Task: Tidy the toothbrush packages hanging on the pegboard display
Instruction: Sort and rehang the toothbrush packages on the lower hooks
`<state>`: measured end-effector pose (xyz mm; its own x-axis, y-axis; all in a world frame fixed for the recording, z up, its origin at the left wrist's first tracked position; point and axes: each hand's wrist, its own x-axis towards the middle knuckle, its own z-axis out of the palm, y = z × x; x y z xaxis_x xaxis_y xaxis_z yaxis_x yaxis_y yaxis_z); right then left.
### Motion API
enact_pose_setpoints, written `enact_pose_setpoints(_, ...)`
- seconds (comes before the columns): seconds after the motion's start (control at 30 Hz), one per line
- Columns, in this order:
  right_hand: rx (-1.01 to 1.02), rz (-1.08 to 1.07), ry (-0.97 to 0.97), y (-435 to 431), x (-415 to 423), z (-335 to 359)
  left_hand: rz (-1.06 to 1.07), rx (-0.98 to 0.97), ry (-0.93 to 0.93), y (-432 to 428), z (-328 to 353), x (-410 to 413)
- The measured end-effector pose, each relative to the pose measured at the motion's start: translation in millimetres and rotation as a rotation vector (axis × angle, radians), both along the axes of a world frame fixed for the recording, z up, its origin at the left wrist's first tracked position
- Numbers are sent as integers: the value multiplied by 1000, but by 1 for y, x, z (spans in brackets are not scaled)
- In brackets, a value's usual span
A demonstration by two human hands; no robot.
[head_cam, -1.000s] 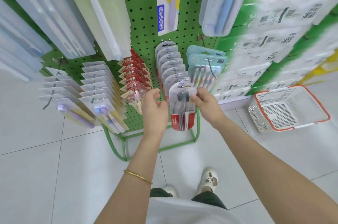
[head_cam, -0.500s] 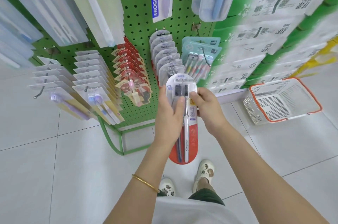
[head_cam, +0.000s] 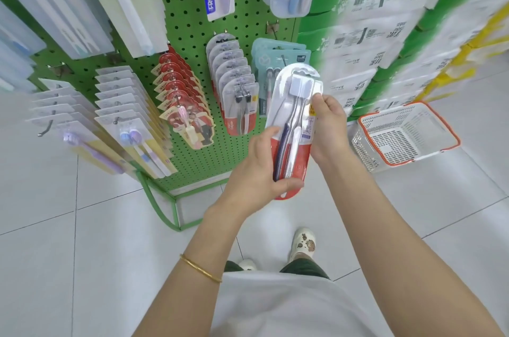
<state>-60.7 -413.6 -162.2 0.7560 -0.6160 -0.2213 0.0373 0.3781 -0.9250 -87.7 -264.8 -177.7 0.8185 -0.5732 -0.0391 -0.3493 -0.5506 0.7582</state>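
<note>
Holding toothbrush package [head_cam: 289, 122] off pegboard [head_cam: 190, 20], left hand [head_cam: 259, 168] and right hand [head_cam: 327, 130] clamped on it; next, likely rehanging squarely on matching row [head_cam: 235, 80].

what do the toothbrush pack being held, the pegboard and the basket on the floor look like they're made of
Toothbrush pack: clear glossy plastic blister, with the brushes visible through it, on a printed red-and-white backing, probably card.
Pegboard: green-painted sheet, thin and evenly punched, likely metal.
Basket: moulded white plastic lattice with an orange rim.
</note>
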Motion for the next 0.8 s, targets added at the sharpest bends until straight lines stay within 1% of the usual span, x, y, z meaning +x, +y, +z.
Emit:
enact_pose_setpoints(0.1, 2, -48, -1, -3, 0, 0, -32, 130, -93, 0, 3, -5)
enact_pose_setpoints(0.2, 73, -121, -27, -3, -3, 0, -32, 238, -166, -3, 4, -6)
enact_pose_setpoints(0.27, 121, -132, -43, -3, -6, 1, -21, 274, -184, -5, 3, -7)
enact_pose_setpoints(0.33, 200, -79, -90, -1, -10, 2, -27, 248, -151, -6, 3, -6)
enact_pose_setpoints(0.37, 251, -31, -119, -1, -12, 2, -39, 194, -77, -6, 6, -5)
enact_pose_setpoints(0.43, 286, 78, -105, -3, -18, 3, -46, -11, 180, -3, 12, -1)
enact_pose_setpoints(0.53, 224, 205, -12, -2, -27, 0, -61, -320, 536, 0, 18, 0)
enact_pose_setpoints(0.6, 182, 183, 3, -1, -31, -3, 1, -503, 776, 0, 16, 1)
enact_pose_setpoints(0.63, 167, 150, 5, -1, -30, -4, 22, -560, 865, 0, 15, 1)
enact_pose_setpoints(0.7, 117, 118, 38, -2, -28, -1, 32, -558, 918, 3, 13, 0)
enact_pose_setpoints(0.8, 2, 224, 89, -2, -28, 1, 31, -508, 942, 5, 4, -1)
